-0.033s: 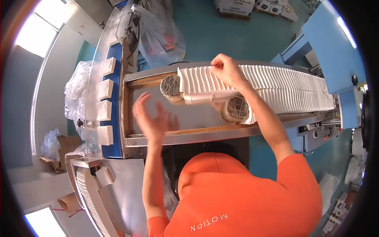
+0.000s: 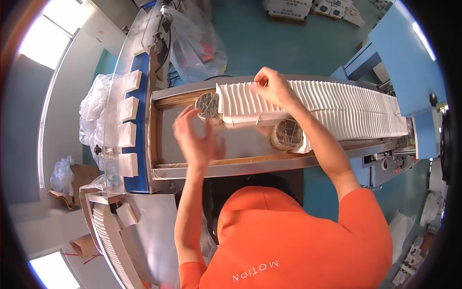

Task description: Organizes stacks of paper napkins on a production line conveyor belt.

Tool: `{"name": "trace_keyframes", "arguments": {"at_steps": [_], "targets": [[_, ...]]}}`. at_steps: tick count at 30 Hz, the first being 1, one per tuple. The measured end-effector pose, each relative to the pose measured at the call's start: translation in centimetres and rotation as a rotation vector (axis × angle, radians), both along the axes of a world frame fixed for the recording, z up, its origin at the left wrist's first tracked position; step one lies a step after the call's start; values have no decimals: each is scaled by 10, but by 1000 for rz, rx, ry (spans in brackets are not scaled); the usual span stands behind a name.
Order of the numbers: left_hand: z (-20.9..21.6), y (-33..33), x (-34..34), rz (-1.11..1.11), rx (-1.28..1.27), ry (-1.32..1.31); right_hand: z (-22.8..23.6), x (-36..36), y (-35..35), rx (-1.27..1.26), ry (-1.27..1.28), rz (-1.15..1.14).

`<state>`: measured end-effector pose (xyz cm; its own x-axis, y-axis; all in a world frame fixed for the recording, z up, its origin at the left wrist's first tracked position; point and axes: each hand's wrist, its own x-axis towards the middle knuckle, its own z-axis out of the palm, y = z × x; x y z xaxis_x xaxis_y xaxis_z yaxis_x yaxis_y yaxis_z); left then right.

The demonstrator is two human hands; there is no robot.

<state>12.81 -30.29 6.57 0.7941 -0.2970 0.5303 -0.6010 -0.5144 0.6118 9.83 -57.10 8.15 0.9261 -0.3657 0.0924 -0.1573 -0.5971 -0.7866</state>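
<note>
Two rows of white folded tissues, standing on edge, run lengthwise along a metal-sided tray. My right hand is over the far row near its left end, fingers curled and thumb and forefinger pinched at the tissues' top edge; whatever they pinch is hidden. A round, tape-wrapped block stands against the left end of the far row. Another round block stands at the end of the near row. My left hand, blurred, hovers just in front of the first block, fingers spread and nothing seen in them.
On the left, several white packets sit spaced along a blue belt behind a clear panel. Clear plastic bags hang beyond the tray. A blue machine stands at the right, and stacked cartons are on the far floor.
My left hand has moved right and slightly up, closer to the round block. My right hand has slid a little left along the far row.
</note>
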Motion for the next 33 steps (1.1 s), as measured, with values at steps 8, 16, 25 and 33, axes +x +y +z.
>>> {"name": "trace_keyframes", "arguments": {"at_steps": [8, 16, 25, 33], "targets": [[-12, -97, 23, -101, 95, 126, -8, 12, -11, 90, 132, 54], [-22, -96, 33, -181, 106, 235, -12, 12, -11, 134, 59, 125], [-17, -99, 33, -174, 136, 315, -9, 14, -8, 26, 111, 65], [-18, -101, 32, -164, 115, 302, -15, 11, -14, 84, 127, 74]]}}
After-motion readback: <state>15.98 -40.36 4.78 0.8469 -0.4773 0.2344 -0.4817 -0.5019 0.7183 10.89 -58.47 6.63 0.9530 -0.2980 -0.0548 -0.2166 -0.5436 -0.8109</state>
